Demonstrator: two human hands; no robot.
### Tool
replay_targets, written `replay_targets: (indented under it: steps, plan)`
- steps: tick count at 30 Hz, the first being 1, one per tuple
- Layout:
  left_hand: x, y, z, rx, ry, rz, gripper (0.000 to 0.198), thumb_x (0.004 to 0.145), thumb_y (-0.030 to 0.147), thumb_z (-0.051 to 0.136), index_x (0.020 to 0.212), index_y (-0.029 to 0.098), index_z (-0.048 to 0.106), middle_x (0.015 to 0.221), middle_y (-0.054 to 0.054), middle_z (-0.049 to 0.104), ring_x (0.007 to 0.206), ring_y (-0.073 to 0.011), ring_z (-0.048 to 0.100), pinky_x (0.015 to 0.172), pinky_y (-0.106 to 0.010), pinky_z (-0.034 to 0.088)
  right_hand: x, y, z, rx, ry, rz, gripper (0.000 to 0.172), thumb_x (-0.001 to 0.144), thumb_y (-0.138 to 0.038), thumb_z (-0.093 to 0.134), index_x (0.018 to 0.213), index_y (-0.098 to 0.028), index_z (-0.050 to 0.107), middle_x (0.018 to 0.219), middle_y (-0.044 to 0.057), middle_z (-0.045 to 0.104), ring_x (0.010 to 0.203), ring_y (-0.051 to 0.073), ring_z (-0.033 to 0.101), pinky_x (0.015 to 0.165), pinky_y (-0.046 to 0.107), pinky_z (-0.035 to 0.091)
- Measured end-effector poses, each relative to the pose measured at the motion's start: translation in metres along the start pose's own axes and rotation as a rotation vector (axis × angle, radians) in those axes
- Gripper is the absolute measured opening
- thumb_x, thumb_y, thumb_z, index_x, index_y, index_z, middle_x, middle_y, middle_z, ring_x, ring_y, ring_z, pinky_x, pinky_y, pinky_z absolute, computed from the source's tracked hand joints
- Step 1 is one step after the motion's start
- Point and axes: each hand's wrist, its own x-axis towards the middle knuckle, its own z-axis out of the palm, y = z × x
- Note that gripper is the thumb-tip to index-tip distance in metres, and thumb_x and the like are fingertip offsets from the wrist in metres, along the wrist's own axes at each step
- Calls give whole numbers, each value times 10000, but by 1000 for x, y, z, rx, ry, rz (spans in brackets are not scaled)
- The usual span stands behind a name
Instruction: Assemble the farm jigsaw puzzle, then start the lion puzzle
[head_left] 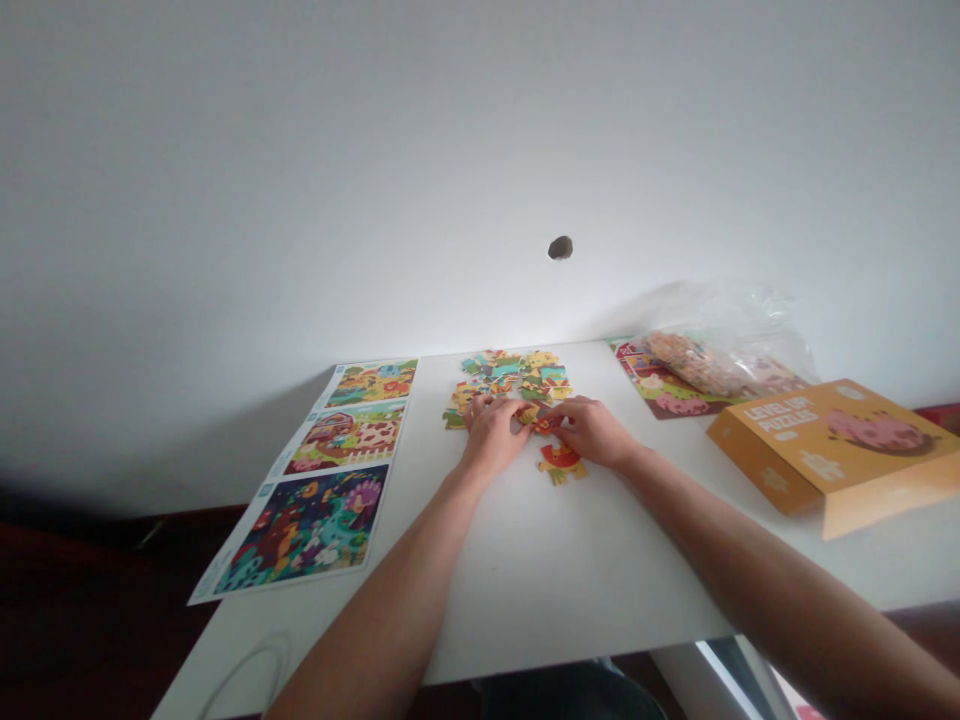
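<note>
Colourful jigsaw puzzle pieces [547, 375] lie in a loose cluster on the white table, close to the wall. My left hand [495, 437] is at the near side of the cluster, its fingers closed at a puzzle piece [534, 416] between my two hands. My right hand [598, 433] pinches at the right side of the same small group of pieces, fingertips close to those of the left. Just below the right fingertips lies a joined bit of puzzle [562, 463] in red and yellow. My fingers partly cover the pieces they touch.
A sheet with three printed pictures [319, 480] lies at the left. On the right, a clear plastic bag of pieces [694, 362] rests on a farm picture card [660, 395]. Nearer stands an orange puzzle box [780, 470]. The white wall [450, 200] has a hole [560, 248].
</note>
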Motion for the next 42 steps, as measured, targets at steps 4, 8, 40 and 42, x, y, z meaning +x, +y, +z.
replay_targets:
  steps: [4,8,40,42]
  plan:
    - [0,0,0,3,-11,7,258,788,290,710,1045,305,717,1096,-3,720,1092,-259,533,1026,-437,346,0,-3,-2,-77,37,-34,226,790,-138,652,979,-215,748,925,64,694,906,203,599,861,327,472]
    - [0,0,0,0,-30,-5,292,793,242,688,1075,314,707,1129,12,715,1114,-279,515,1030,-455,339,0,-3,-3,-85,16,-89,278,799,-162,665,1063,-215,736,1177,93,671,1065,228,596,975,367,444]
    - [-2,-4,1,40,-30,-22,330,822,158,602,1076,335,717,1126,-9,719,1187,-321,496,1057,-541,319,0,3,-2,-134,-35,-90,487,793,-160,617,1278,-203,580,1291,101,620,1188,253,535,1024,401,404]
    - [-2,-4,1,36,-33,-27,366,814,162,610,1126,332,700,1128,-22,718,1206,-332,484,1065,-558,304,-1,3,0,-146,-62,-70,615,803,-151,588,1405,-208,474,1356,104,581,1246,264,494,1033,408,398]
